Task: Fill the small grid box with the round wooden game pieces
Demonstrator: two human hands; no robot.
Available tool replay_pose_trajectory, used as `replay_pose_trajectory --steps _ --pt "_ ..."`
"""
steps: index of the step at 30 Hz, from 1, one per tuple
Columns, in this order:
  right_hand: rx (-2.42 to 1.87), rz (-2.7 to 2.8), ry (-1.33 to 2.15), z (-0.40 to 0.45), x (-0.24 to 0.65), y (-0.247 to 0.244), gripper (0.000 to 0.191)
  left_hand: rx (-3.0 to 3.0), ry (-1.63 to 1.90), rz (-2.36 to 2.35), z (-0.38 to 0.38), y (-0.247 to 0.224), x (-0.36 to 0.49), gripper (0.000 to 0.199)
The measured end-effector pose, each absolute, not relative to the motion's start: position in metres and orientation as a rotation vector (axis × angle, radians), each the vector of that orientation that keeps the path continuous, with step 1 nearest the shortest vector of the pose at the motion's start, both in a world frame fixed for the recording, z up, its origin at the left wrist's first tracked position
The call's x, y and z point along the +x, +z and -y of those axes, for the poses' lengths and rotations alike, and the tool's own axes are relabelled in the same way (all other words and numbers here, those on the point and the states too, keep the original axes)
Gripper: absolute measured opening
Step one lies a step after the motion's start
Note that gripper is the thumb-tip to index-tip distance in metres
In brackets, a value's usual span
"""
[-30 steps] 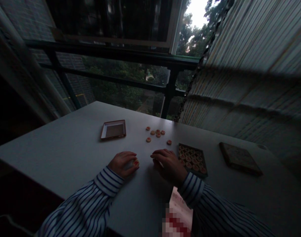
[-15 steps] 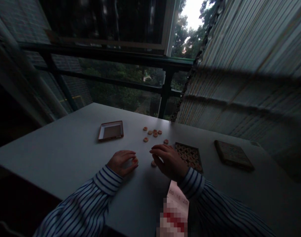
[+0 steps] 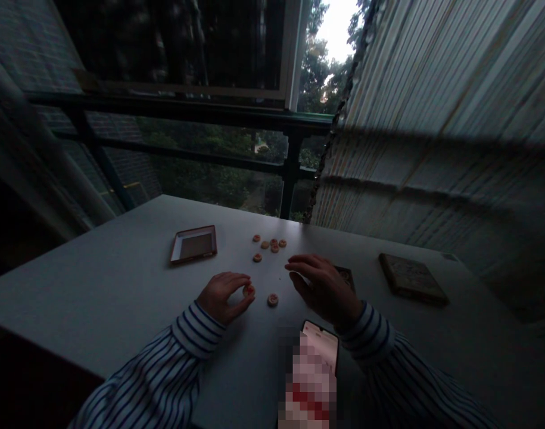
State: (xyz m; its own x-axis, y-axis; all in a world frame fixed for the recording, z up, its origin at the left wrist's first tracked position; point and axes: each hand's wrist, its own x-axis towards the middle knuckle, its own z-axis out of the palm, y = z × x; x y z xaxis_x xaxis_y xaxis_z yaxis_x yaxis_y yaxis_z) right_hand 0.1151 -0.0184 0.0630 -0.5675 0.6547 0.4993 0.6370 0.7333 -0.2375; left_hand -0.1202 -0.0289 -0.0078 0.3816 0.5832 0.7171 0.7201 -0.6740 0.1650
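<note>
My left hand is above the white table, its thumb and fingers closed around the edges of a round xiangqi piece with a red mark. A second piece lies flat on the table between my hands. My right hand is curled with its fingertips close together; whatever they hold is hidden. Below and behind it, the dark box of xiangqi pieces is mostly covered. Farther back, several loose pieces are grouped, with one piece a little nearer.
A shallow open lid or tray lies at the left on the table. On the right is a dark flat patterned case. A lit phone lies near my right wrist. A railing and a curtain border the far side.
My right hand has shifted slightly right, covering more of the box. The loose piece by its fingertips no longer shows. My left hand keeps hold of its piece, and the view has tilted slightly.
</note>
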Motion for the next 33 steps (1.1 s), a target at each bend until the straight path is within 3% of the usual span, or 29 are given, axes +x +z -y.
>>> replay_pose_trajectory --steps 33 --pt "-1.102 2.262 0.12 0.015 0.184 0.082 0.022 -2.564 -1.301 1.154 0.0 0.024 -0.037 0.025"
